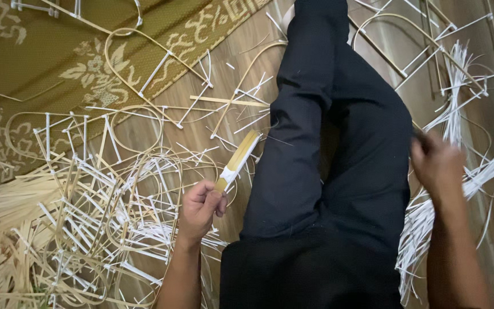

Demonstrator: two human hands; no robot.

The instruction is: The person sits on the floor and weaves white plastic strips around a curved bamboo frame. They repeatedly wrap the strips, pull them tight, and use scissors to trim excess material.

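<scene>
While sitting on the wooden floor [258, 51] with dark-trousered legs [327, 149] stretched ahead, a person is working among bamboo frame parts.

Item, left hand [200, 207]: its grip is closing fully around the lower end of a small bundle of bamboo splints [238, 159], which is wrapped with a white band and is angling up and away to the right, just beside the left thigh.

Item, right hand [437, 163]: it is reaching into a loose sheaf of white strips [464, 171] lying to the right of the legs. Motion blur is hiding the fingers, so whether this grip is open or shut cannot be told.

Item, step in hand, as a judgement: one hand is keeping splints ready while the other is picking a binding strip; any following move is calling for a single strip to be separated cleanly.

Item, surroundings: a heap of curved bamboo frames with white joints [104, 217] is lying to the left, partly over an olive patterned rug [41, 63]; more frames [430, 51] are lying at upper right.
</scene>
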